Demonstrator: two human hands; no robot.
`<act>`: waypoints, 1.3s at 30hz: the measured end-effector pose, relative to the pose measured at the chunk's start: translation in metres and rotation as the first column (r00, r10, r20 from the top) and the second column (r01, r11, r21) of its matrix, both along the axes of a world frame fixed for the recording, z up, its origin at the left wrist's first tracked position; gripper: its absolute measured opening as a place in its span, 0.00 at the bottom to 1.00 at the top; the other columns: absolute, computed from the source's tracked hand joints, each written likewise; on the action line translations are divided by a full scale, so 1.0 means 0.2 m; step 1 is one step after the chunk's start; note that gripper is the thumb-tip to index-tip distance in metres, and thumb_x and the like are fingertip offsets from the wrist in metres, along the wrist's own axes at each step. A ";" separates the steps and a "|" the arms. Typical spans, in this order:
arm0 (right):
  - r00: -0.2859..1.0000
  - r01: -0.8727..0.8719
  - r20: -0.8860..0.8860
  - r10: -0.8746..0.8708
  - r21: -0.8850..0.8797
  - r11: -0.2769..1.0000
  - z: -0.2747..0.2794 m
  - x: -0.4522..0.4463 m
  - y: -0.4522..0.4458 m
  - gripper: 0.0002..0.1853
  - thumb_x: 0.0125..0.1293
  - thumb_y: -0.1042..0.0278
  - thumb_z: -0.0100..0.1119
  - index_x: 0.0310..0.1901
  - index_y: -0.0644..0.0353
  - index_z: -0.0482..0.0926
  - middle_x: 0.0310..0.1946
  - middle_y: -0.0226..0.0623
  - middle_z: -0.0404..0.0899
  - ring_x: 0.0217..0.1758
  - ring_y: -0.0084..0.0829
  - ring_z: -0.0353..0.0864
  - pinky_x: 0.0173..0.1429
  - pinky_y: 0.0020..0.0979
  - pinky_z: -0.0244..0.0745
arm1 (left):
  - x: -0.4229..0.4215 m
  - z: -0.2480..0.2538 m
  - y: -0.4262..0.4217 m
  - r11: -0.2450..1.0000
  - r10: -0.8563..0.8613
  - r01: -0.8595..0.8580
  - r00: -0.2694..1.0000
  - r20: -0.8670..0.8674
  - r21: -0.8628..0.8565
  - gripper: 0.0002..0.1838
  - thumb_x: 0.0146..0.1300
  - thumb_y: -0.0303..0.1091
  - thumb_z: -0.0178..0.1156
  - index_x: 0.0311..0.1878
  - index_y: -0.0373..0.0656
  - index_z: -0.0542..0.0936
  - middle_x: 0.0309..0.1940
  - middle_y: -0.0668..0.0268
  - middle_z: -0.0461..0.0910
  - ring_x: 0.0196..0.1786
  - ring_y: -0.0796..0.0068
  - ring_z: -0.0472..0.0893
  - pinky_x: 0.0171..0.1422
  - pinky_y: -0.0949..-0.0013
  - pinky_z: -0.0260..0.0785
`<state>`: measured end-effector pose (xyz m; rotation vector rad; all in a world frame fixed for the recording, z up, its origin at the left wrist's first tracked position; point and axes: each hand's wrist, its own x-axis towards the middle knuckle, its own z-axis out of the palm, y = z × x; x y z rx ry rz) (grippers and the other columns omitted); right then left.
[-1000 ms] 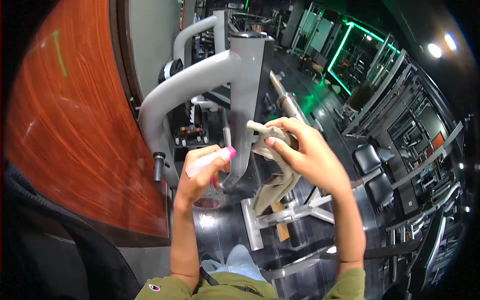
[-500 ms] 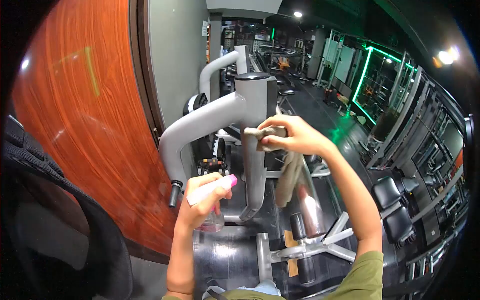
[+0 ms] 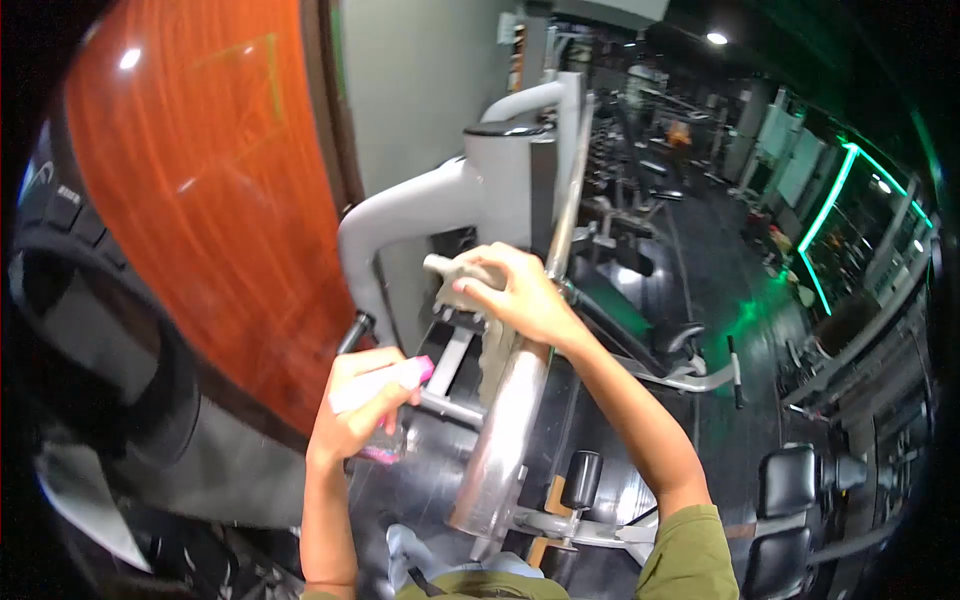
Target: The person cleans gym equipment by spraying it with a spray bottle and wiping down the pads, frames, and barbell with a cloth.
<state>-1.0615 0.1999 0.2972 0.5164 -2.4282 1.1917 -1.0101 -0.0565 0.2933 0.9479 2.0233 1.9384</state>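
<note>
My left hand (image 3: 355,410) is closed around a spray bottle (image 3: 372,388) with a white head and a pink nozzle; its clear lower part shows below the fingers. My right hand (image 3: 525,298) pinches a bunched grey-beige cloth (image 3: 496,365), which hangs down beside a shiny metal tube (image 3: 508,435). Behind the cloth rises the thick grey post (image 3: 497,185) of a gym machine, with a curved grey arm (image 3: 400,215) ending in a black handle (image 3: 356,333). Whether the cloth touches the post or the tube, I cannot tell.
A glossy wood-grain panel (image 3: 215,180) and a grey wall stand at left, near a black machine (image 3: 105,330). Black roller pads (image 3: 581,480) sit low in front. Padded seats (image 3: 787,480) are at right. Benches and racks line the dark floor beyond.
The view has swung, so the far room sits further right. My right hand with the cloth has moved left and slightly down in view; my left hand has shifted a little left with the bottle.
</note>
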 end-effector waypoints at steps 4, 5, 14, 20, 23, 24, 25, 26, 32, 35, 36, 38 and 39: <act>1.000 -0.011 0.021 0.013 -0.065 0.998 -0.03 -0.05 0.01 0.17 0.61 0.59 0.67 0.48 0.58 0.84 0.40 0.44 0.82 0.45 0.39 0.83 0.52 0.36 0.75 | 0.11 0.05 0.11 0.993 0.118 -0.118 0.993 0.006 -0.019 0.16 0.68 0.38 0.60 0.29 0.34 0.81 0.22 0.67 0.78 0.17 0.83 0.71 0.22 0.76 0.62; 0.998 -0.025 0.058 0.032 -0.129 0.991 -0.03 -0.06 0.02 0.17 0.63 0.58 0.67 0.49 0.58 0.83 0.40 0.44 0.84 0.45 0.37 0.84 0.52 0.36 0.75 | 0.13 0.06 0.13 0.989 0.127 -0.126 0.992 0.004 -0.074 0.18 0.68 0.39 0.60 0.28 0.34 0.81 0.21 0.67 0.77 0.17 0.83 0.71 0.22 0.76 0.61; 0.995 0.012 0.099 0.014 -0.255 0.967 0.00 -0.06 0.04 0.17 0.63 0.59 0.67 0.50 0.60 0.83 0.40 0.45 0.86 0.44 0.34 0.86 0.52 0.35 0.76 | 0.14 0.15 0.28 0.914 0.184 -0.184 0.982 -0.035 -0.362 0.22 0.67 0.46 0.58 0.23 0.38 0.78 0.16 0.71 0.73 0.16 0.82 0.69 0.22 0.73 0.60; 0.997 -0.039 0.052 0.056 -0.279 0.959 -0.02 -0.08 0.06 0.17 0.63 0.61 0.67 0.49 0.62 0.83 0.40 0.45 0.86 0.43 0.35 0.86 0.51 0.34 0.77 | 0.18 0.14 0.27 0.888 0.223 -0.207 0.975 -0.010 -0.410 0.22 0.66 0.47 0.59 0.24 0.38 0.79 0.16 0.71 0.73 0.17 0.82 0.68 0.23 0.72 0.60; 0.997 -0.037 0.059 0.056 -0.289 0.957 0.00 -0.04 0.06 0.18 0.63 0.59 0.67 0.50 0.62 0.83 0.39 0.40 0.86 0.42 0.27 0.83 0.50 0.30 0.76 | 0.27 0.09 0.21 0.893 0.296 -0.282 0.955 -0.015 -0.351 0.19 0.65 0.45 0.60 0.27 0.38 0.79 0.17 0.71 0.73 0.19 0.83 0.68 0.24 0.72 0.59; 0.997 -0.033 0.052 0.050 -0.289 0.957 0.00 -0.04 0.06 0.18 0.64 0.58 0.67 0.50 0.62 0.83 0.39 0.37 0.86 0.42 0.22 0.81 0.50 0.27 0.75 | 0.30 0.07 0.20 0.898 0.332 -0.321 0.943 -0.014 -0.301 0.17 0.64 0.44 0.62 0.28 0.38 0.80 0.18 0.70 0.73 0.21 0.84 0.68 0.26 0.72 0.59; 0.997 -0.033 0.052 0.051 -0.290 0.956 0.00 -0.05 0.06 0.18 0.64 0.58 0.67 0.50 0.62 0.83 0.39 0.37 0.86 0.42 0.22 0.81 0.50 0.27 0.75 | 0.34 0.07 0.21 0.883 0.367 -0.356 0.930 -0.023 -0.305 0.15 0.61 0.40 0.65 0.27 0.38 0.78 0.19 0.69 0.72 0.24 0.83 0.69 0.28 0.72 0.60; 0.994 -0.064 0.063 0.089 -0.327 0.943 -0.01 -0.05 0.06 0.19 0.64 0.58 0.67 0.51 0.61 0.83 0.40 0.37 0.86 0.42 0.24 0.82 0.50 0.29 0.76 | 0.38 0.07 0.21 0.868 0.400 -0.389 0.916 -0.031 -0.308 0.13 0.57 0.37 0.68 0.26 0.39 0.77 0.21 0.67 0.72 0.26 0.83 0.69 0.31 0.72 0.61; 0.954 -0.222 -0.028 0.297 -0.733 0.643 0.12 -0.02 0.15 0.20 0.71 0.58 0.62 0.57 0.61 0.79 0.41 0.25 0.82 0.34 0.13 0.76 0.35 0.19 0.72 | 0.42 -0.05 0.24 0.853 0.411 -0.442 0.897 -0.165 -0.278 0.18 0.48 0.40 0.74 0.27 0.40 0.75 0.21 0.69 0.71 0.25 0.80 0.68 0.30 0.72 0.60; 0.966 -0.258 -0.195 0.169 -0.715 0.650 0.35 0.09 0.27 0.19 0.70 0.59 0.63 0.57 0.60 0.80 0.38 0.25 0.82 0.34 0.12 0.76 0.36 0.19 0.72 | 0.41 -0.06 0.25 0.864 0.367 -0.382 0.924 -0.111 -0.329 0.19 0.49 0.40 0.76 0.30 0.42 0.74 0.24 0.74 0.70 0.27 0.85 0.67 0.32 0.76 0.59; 0.968 -0.231 -0.231 0.096 -0.674 0.701 0.44 0.15 0.31 0.19 0.69 0.59 0.64 0.56 0.60 0.80 0.36 0.25 0.82 0.33 0.12 0.76 0.36 0.18 0.72 | 0.42 -0.07 0.24 0.868 0.363 -0.375 0.926 -0.101 -0.325 0.19 0.49 0.40 0.76 0.30 0.42 0.74 0.24 0.74 0.70 0.27 0.85 0.67 0.32 0.76 0.59; 0.981 -0.165 -0.169 0.091 -0.503 0.849 0.55 0.28 0.40 0.17 0.67 0.63 0.65 0.53 0.62 0.82 0.39 0.28 0.83 0.37 0.19 0.80 0.43 0.22 0.75 | 0.42 -0.10 0.23 0.878 0.358 -0.355 0.932 -0.051 -0.321 0.20 0.49 0.41 0.77 0.31 0.44 0.73 0.25 0.75 0.69 0.29 0.86 0.67 0.33 0.76 0.59; 0.967 -0.170 -0.231 0.108 -0.267 0.949 0.54 0.29 0.46 0.16 0.65 0.65 0.65 0.53 0.61 0.82 0.39 0.31 0.83 0.40 0.23 0.81 0.45 0.26 0.76 | 0.42 -0.10 0.23 0.882 0.355 -0.351 0.934 -0.046 -0.314 0.20 0.49 0.41 0.77 0.31 0.44 0.73 0.25 0.75 0.69 0.29 0.86 0.67 0.33 0.76 0.59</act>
